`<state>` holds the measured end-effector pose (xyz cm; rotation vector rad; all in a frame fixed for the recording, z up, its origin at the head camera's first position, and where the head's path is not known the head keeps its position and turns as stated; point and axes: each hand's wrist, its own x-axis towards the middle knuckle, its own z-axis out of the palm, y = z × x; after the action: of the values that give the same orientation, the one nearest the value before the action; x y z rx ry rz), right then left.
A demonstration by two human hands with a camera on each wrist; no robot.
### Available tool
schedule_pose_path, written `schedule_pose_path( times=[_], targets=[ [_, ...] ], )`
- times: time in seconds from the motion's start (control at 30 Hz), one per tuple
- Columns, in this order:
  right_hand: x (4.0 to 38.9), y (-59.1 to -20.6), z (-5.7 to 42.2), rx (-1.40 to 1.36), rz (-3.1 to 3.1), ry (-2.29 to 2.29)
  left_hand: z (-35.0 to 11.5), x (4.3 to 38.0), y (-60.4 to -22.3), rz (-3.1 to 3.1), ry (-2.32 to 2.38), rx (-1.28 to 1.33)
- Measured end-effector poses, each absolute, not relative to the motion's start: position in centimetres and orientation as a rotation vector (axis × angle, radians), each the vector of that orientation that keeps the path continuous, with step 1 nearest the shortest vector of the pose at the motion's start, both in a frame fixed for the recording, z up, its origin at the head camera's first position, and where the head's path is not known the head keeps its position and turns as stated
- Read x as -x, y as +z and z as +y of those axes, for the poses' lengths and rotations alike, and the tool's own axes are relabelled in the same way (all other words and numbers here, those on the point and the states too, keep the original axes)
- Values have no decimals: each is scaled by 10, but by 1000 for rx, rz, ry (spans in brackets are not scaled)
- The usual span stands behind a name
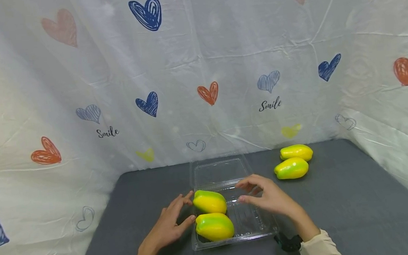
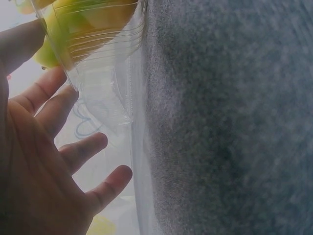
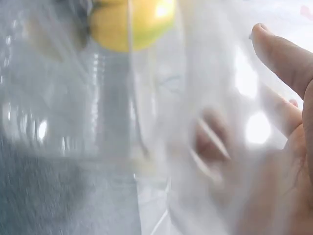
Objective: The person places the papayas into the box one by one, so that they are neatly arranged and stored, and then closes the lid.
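Observation:
A clear plastic clamshell box (image 1: 252, 220) lies with its lid (image 1: 220, 171) folded back. Two yellow-green, papaya-like fruits, a rear one (image 1: 210, 202) and a front one (image 1: 214, 227), fill its left half, side by side. My left hand (image 1: 169, 224) is at the box's left edge, fingers spread; in the left wrist view its fingertips (image 2: 68, 93) meet the clear rim beside a fruit (image 2: 93, 29). Over the right half hovers my right hand (image 1: 270, 198), fingers loosely bent with nothing held. Clear plastic blurs part of that hand (image 3: 293, 132) in the right wrist view.
Two more such fruits, one behind (image 1: 296, 152) and one in front (image 1: 291, 168), lie at the back right of the dark grey table (image 1: 341, 196). A white curtain (image 1: 220, 61) printed with hearts hangs behind and along both sides.

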<state>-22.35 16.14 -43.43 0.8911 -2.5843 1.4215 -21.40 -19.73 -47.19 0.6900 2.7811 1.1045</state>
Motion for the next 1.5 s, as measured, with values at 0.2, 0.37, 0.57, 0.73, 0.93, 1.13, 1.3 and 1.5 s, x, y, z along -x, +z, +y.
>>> schedule_pose_path(
  times=[0.2, 0.37, 0.57, 0.73, 0.93, 1.13, 1.3, 1.5],
  targets=[
    [226, -433, 179, -771, -2589, 1351, -197, 214, -472, 2783, 1109, -691],
    [226, -437, 195, -668, -2572, 1306, -197, 215, -473, 2790, 1106, -695],
    [226, -447, 217, -566, -2537, 1248, -197, 215, -474, 2781, 1110, -674],
    [229, -452, 235, -467, -2513, 1146, -196, 215, -475, 2776, 1121, -670],
    [235, -457, 250, -402, -2420, 1051, -196, 215, -476, 2782, 1124, -679],
    [242, -459, 259, -379, -2358, 991, -197, 216, -476, 2787, 1111, -686],
    [249, -458, 268, -415, -2323, 960, -197, 216, -476, 2786, 1109, -700],
    [257, -458, 282, -422, -2360, 932, -198, 217, -476, 2789, 1105, -709]
  ],
)
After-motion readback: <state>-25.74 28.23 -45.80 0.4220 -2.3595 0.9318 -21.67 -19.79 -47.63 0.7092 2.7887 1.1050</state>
